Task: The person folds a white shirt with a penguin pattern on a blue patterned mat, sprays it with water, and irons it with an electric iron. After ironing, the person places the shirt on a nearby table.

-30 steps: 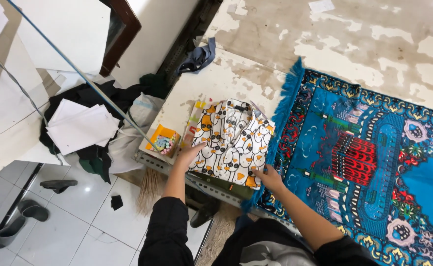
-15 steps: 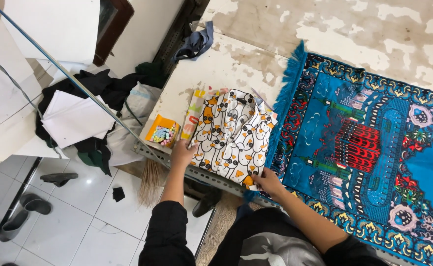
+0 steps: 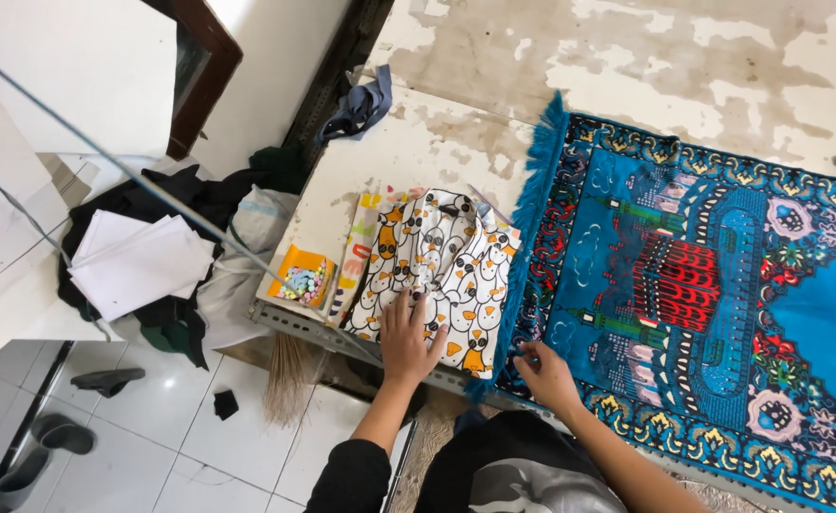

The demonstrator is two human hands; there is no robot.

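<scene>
The left hand (image 3: 410, 340) lies flat, fingers spread, on the folded penguin shirt (image 3: 432, 275) at the table (image 3: 408, 152) edge. The right hand (image 3: 548, 374) — earlier gripping the shirt's corner — now rests loosely curled on the blue rug (image 3: 722, 285), holding nothing.

Worn white table (image 3: 437, 142): blue patterned rug (image 3: 703, 285), penguin-print cloth (image 3: 437, 266), chalk box (image 3: 302, 277), grey rag (image 3: 359, 106).

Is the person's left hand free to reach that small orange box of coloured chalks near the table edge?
Probably yes: the left hand lies flat on the penguin-print cloth, and the small orange box sits uncovered just beyond it.
</scene>
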